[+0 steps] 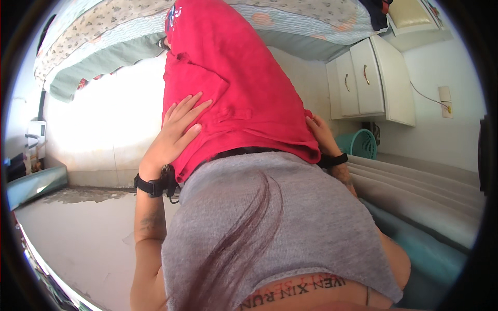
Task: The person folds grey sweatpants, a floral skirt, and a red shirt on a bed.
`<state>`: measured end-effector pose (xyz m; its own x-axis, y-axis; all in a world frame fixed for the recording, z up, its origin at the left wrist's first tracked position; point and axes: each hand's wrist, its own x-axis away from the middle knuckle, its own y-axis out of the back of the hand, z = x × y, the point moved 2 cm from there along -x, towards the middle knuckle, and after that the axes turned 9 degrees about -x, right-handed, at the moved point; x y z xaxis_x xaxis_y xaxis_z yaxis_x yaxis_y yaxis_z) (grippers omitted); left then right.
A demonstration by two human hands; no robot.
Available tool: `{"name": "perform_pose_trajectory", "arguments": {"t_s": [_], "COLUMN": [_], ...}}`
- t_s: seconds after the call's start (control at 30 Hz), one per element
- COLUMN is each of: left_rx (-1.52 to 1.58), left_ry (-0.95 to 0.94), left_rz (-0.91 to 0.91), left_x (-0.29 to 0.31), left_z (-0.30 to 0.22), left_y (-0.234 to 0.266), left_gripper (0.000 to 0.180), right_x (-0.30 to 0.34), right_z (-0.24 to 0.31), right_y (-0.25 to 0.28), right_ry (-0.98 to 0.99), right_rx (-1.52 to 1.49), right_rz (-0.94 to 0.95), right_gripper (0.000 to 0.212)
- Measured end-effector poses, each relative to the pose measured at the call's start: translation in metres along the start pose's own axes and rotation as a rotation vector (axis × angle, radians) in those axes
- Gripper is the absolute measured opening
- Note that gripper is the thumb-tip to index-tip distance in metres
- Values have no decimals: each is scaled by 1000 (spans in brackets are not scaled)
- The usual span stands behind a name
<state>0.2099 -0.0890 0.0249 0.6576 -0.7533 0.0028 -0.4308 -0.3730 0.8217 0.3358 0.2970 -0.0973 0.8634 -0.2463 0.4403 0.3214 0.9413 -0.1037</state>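
A red cloth garment spreads out in front of my waist, creased, with a folded flap on its left part and a small pale print at the far left edge. Its cut is unclear. My left hand lies on its left side, open, fingers stretched apart over the fabric. At the right edge of the garment is my right hand, touching the cloth; most of its fingers are hidden, so its grip is unclear. Each wrist has a black band, the left band and the right band.
A bed with a patterned cover stands ahead. A white cabinet is at the right, with a green-blue plastic basket below it. Pale folded fabric lies beside my right arm. Strong light falls on the tiled floor at left.
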Motion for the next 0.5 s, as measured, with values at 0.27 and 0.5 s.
{"name": "perform_pose_trajectory", "arguments": {"t_s": [0.27,0.5], "left_rx": [38,39], "left_ry": [5,12], "left_rz": [-36,-51], "left_x": [1,4], "left_z": [3,2], "left_y": [-2,0], "left_gripper": [46,46], "right_x": [3,-26], "right_z": [34,62], "right_y": [-1,7], "right_ry": [-129,83], "right_rx": [-591,-545], "right_rz": [63,-101], "right_gripper": [36,25]}}
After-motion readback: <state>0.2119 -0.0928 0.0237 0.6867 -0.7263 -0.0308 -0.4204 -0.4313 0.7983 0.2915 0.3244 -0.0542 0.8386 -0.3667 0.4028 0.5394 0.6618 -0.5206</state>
